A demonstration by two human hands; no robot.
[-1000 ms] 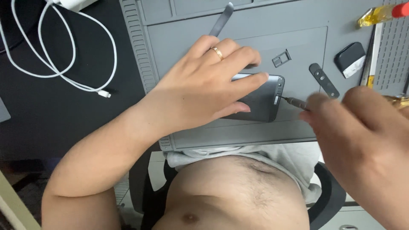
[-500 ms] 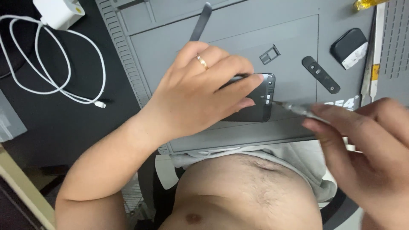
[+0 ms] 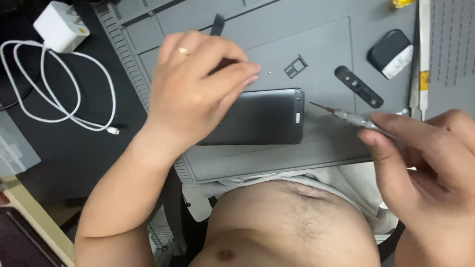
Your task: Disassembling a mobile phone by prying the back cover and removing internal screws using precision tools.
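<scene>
A dark phone lies back-up on the grey work mat, near its near edge; the left hand hovers over the phone's left end, fingers loosely curled, gripping nothing; the right hand pinches a thin screwdriver, its tip just right of the phone; a small card tray lies farther off.

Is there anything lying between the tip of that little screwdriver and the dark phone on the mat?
Nothing visible does. The screwdriver in the right hand points its tip at the phone, with only bare grey mat in the gap. The left hand covers the phone's far end, away from the tip.
</scene>
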